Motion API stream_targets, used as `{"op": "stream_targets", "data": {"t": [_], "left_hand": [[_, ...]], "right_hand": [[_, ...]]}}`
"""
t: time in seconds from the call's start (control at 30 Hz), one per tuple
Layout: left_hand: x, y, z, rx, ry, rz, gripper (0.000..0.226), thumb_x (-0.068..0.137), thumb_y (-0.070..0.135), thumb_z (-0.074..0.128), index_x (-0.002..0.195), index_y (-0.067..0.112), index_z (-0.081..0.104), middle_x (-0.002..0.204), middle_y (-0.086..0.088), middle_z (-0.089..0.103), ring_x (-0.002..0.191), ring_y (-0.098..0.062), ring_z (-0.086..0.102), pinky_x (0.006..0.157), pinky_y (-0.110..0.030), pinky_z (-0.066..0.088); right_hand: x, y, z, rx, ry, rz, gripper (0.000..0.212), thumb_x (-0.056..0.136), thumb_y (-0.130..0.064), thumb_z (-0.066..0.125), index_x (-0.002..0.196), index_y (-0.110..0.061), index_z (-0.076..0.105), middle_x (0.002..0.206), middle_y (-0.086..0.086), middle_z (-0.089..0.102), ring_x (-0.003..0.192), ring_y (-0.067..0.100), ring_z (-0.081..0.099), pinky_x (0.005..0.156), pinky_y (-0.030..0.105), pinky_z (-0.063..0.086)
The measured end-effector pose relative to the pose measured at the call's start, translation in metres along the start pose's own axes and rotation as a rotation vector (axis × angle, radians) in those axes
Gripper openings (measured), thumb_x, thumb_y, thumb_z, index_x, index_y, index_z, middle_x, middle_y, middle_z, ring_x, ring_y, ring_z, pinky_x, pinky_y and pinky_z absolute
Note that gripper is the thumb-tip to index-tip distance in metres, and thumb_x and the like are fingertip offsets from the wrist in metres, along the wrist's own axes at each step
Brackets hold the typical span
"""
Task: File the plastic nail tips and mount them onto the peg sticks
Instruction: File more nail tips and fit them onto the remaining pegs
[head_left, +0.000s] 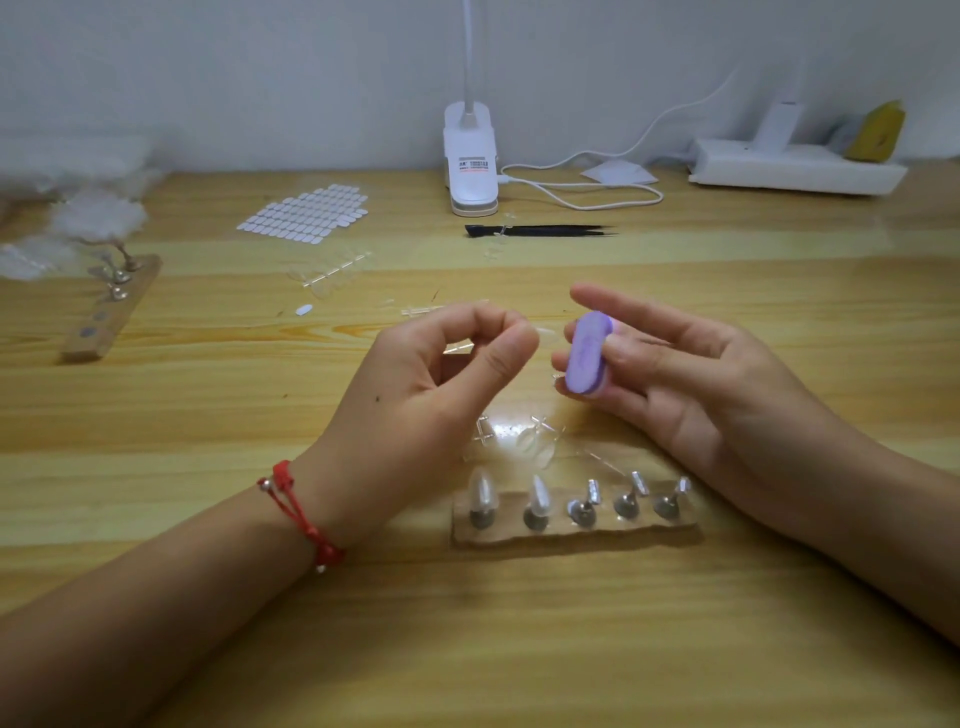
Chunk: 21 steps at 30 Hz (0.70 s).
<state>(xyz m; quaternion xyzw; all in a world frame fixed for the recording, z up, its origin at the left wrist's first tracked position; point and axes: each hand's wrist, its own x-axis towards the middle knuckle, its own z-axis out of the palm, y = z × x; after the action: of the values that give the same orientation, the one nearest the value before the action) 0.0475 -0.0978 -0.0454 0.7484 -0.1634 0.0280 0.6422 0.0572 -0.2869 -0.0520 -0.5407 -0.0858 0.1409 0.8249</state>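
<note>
Above the wooden peg block (571, 538), the left hand (431, 379) pinches a clear nail tip (548, 338); the right hand (691, 384) grips a purple nail buffer (587, 358). The clip lamp (470, 161) label is too blurred to read.

You are at a small nail-craft desk, probably in a home. A wooden tabletop (208, 395) stands against a plain white wall (260, 62). On it are a clip-on lamp (470, 161), a white power strip (795, 166), a sheet of adhesive tabs (306, 213) and a wooden peg stand (571, 536) carrying clear nail tips (483, 491).
</note>
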Motion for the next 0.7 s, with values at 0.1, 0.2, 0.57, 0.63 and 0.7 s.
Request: {"op": "stream_targets", "data": {"t": [0.1, 0.2, 0.57, 0.63, 0.7], "left_hand": [[0.0013, -0.0016, -0.0008, -0.014, 0.025, -0.054, 0.018, 0.077, 0.035, 0.057, 0.08, 0.019, 0.064, 0.044, 0.016, 0.041, 0.038, 0.002, 0.031, 0.041, -0.007, 0.026], [0.003, -0.0044, -0.0021, -0.005, 0.021, -0.079, 0.019, 0.076, 0.037, 0.058, 0.081, 0.02, 0.066, 0.048, 0.017, 0.044, 0.043, 0.002, 0.033, 0.045, -0.008, 0.029], [0.0025, -0.0065, -0.002, 0.03, -0.041, -0.105, 0.018, 0.086, 0.025, 0.06, 0.084, 0.008, 0.067, 0.071, -0.001, 0.045, 0.055, -0.009, 0.041, 0.051, -0.014, 0.035], [0.0027, -0.0073, -0.0021, 0.013, -0.021, -0.118, 0.016, 0.085, 0.025, 0.061, 0.082, 0.011, 0.067, 0.066, 0.002, 0.043, 0.054, -0.01, 0.039, 0.051, -0.018, 0.035], [0.0032, -0.0074, -0.002, -0.006, -0.025, -0.121, 0.014, 0.086, 0.023, 0.061, 0.079, 0.012, 0.066, 0.062, 0.003, 0.039, 0.049, -0.007, 0.036, 0.049, -0.013, 0.033]], "right_hand": [[-0.0009, 0.0022, 0.0024, -0.058, 0.005, -0.016, 0.037, 0.071, -0.008, 0.066, 0.106, -0.012, 0.074, 0.097, 0.009, 0.074, 0.089, 0.018, 0.071, 0.071, 0.024, 0.057], [-0.0016, 0.003, 0.0047, -0.093, 0.005, -0.008, 0.036, 0.068, -0.012, 0.069, 0.103, -0.014, 0.075, 0.097, 0.007, 0.075, 0.085, 0.015, 0.071, 0.07, 0.023, 0.057], [-0.0029, 0.0047, 0.0039, -0.115, 0.022, -0.014, 0.035, 0.067, -0.016, 0.071, 0.102, -0.015, 0.075, 0.097, 0.006, 0.076, 0.086, 0.012, 0.072, 0.07, 0.022, 0.057], [-0.0035, 0.0048, 0.0043, -0.153, 0.012, -0.004, 0.037, 0.064, -0.021, 0.075, 0.1, -0.021, 0.078, 0.096, 0.007, 0.076, 0.083, 0.013, 0.072, 0.07, 0.023, 0.057], [-0.0029, 0.0049, 0.0042, -0.183, 0.012, 0.002, 0.037, 0.062, -0.024, 0.076, 0.098, -0.023, 0.079, 0.096, 0.007, 0.076, 0.082, 0.014, 0.072, 0.071, 0.023, 0.057]]}}
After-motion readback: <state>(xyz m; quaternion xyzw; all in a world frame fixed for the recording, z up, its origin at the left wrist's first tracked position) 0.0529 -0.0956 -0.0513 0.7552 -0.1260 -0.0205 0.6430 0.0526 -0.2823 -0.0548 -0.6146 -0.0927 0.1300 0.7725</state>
